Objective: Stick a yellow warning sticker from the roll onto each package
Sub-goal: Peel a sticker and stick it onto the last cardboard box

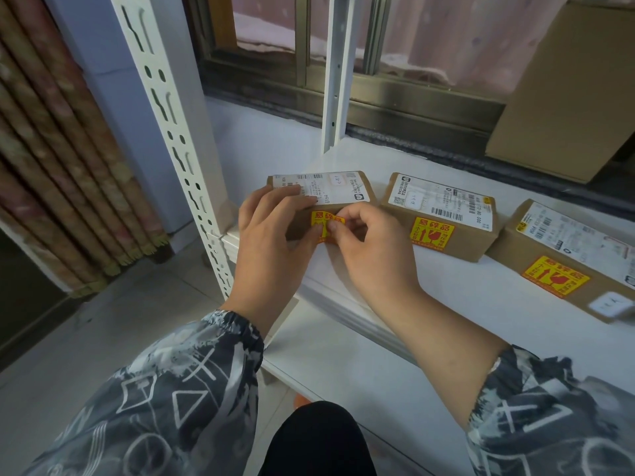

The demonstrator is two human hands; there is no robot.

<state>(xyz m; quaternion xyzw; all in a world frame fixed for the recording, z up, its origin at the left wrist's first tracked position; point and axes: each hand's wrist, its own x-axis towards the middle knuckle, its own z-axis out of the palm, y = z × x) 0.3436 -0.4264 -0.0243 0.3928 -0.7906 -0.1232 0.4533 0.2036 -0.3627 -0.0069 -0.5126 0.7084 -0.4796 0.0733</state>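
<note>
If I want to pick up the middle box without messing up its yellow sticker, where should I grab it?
Probably by the two short ends of the middle box, reaching in from above. Its yellow sticker sits on the front face and the white label covers the top, while the ends are bare, with gaps to both neighbouring boxes.

Shelf board (378, 297): three packages in a row along its back edge. Left package (357, 187) at the back-left corner, beside the upright post (178, 146); sticker (321, 219) on its front face, left hand (271, 242) and right hand (371, 245) against it. Middle package (443, 218) just right. Right package (563, 259) at the right edge. Large carton (570, 97) behind, on the window sill (261, 135).
</note>
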